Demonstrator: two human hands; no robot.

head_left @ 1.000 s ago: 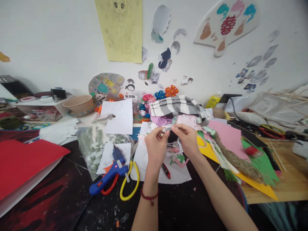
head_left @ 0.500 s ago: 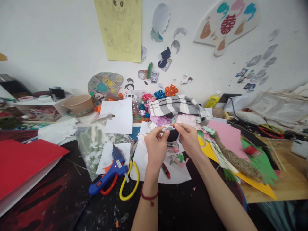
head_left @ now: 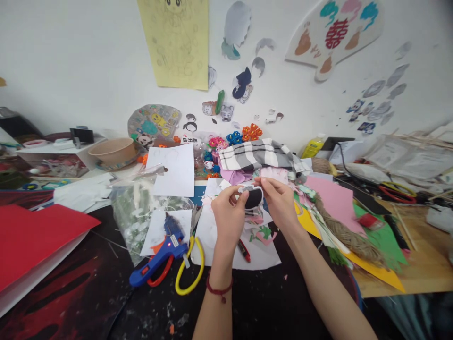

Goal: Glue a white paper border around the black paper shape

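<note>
My left hand (head_left: 229, 212) pinches the left edge of a small black paper cutout with a white border (head_left: 254, 200), held up above the desk. Close to its upper right edge, the thumb and forefinger of my right hand (head_left: 281, 205) are pressed together. Whether those fingertips hold a tiny piece or touch the border cannot be made out. Under the hands lies a white paper sheet (head_left: 215, 250) bearing a red and black pen (head_left: 244, 251) and pink and green scraps (head_left: 264, 233).
Left of my wrist lie a blue glue gun (head_left: 159, 255) with a lit red light and scissors with yellow and red handles (head_left: 201, 264). A red folder (head_left: 42, 241) is farther left. Plaid cloth (head_left: 258, 155), twine (head_left: 350, 236) and coloured paper (head_left: 332, 193) crowd the back and right.
My right fingertips have shifted slightly up and right, off the cutout's top edge. More of the cutout's white border shows now. My left hand keeps its pinch.
</note>
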